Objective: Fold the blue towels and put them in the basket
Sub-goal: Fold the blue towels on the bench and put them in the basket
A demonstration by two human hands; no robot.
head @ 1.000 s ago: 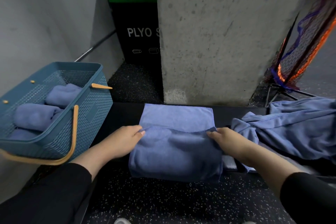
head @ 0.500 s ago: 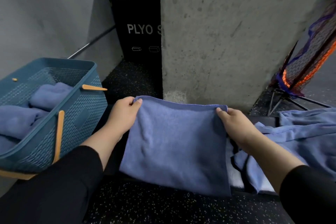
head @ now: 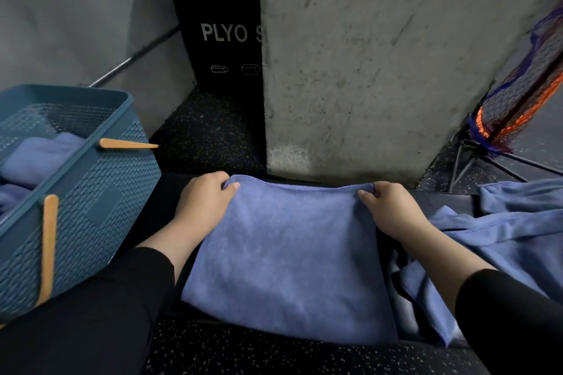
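Head view: a folded blue towel (head: 286, 265) lies flat on a dark bench (head: 158, 201), square to the person, its far edge running between the two hands. The left hand (head: 204, 201) pinches the far left corner, thumb on top and fingers curled over the hem. The right hand (head: 390, 210) pinches the far right corner in the same way, thumb on the top face and fingers tucked round the edge. The rest of the towel spreads toward the person from that held edge, and its near edge hangs just over the bench front.

To the right, touching the right forearm, lies a heap of unfolded blue towels (head: 502, 234); how many are in it cannot be told, as the folds run together and the frame cuts the heap off. To the left stands one teal basket (head: 100, 192) with two tan handles, cut off by the left edge. Inside it show at least two folded towels (head: 33, 158), partly hidden by the basket wall.

Both black sleeves cover the lower corners. Behind the bench rises one concrete pillar (head: 380, 55), which hides half of a black and green plyo box (head: 219, 33), its lettering cut short. One netted frame (head: 524, 91) stands at the right edge, only partly in view.
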